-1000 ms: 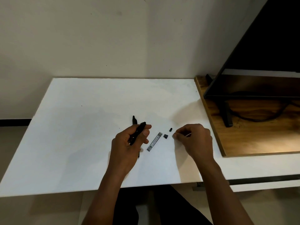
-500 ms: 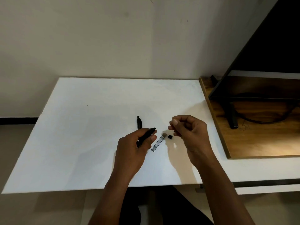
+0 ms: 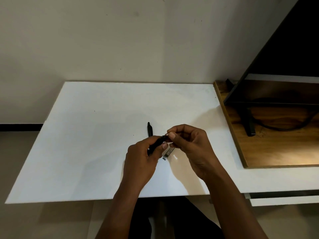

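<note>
Grips a black pen barrel (image 3: 158,143) in the left hand (image 3: 143,157), curled round its lower half and tilted so that the tip aims up and to the right. Pinches a tiny piece (image 3: 166,134) at that tip between thumb and forefinger of the right hand (image 3: 189,145), too small to identify, with the two hands meeting just above the table (image 3: 86,152). Reads as a refill or reassembly about midway: barrel in hand and being fed or fitted at the tip, nothing closed up yet. Leaves a slim grey case (image 3: 167,154) flat on the table directly beneath the right hand's fingers, half hidden by them. Leaves a second short black pen part (image 3: 149,129) just beyond the left hand's knuckles, lying loose and untouched, probably to be joined on last. Puts the near table edge close under the wrists, so anything dropped toward the body could roll off. Offers broad open white surface to the left of the left hand and beyond both hands, right up to the far edge against the wall (image 3: 103,40). Narrows on the other side: well to the right of the right hand, meets a raised wooden board (image 3: 276,152) carrying a dark monitor (image 3: 284,57) on a black stand foot (image 3: 249,125) with a trailing cable (image 3: 279,129). Favours small, lifted moves to the left or away from the body.
</note>
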### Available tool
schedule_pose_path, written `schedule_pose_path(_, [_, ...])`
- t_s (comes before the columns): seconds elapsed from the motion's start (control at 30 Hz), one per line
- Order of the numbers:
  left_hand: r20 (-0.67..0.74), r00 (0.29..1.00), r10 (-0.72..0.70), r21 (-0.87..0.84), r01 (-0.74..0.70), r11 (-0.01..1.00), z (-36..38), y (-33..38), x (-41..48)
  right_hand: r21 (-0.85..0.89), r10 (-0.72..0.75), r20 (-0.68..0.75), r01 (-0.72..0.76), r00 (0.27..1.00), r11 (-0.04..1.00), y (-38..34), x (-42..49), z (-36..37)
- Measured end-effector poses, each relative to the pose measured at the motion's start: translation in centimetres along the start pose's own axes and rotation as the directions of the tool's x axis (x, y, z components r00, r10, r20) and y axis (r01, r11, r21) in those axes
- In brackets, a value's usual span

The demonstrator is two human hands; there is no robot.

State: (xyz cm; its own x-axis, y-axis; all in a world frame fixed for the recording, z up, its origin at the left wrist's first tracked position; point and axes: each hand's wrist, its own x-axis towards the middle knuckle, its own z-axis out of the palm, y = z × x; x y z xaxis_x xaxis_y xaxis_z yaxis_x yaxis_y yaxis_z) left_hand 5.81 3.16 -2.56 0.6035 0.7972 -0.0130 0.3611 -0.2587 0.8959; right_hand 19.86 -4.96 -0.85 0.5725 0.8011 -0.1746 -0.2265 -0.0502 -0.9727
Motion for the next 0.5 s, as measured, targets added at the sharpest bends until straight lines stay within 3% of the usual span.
schedule_pose_path(0.5, [0.004,1.0,0.01,0.138,-0.01,0.99,0.03,-0.42,-0.08,-0.15,0.017,0.046,-0.01,0.999,0.989,0.2,0.09,-0.58])
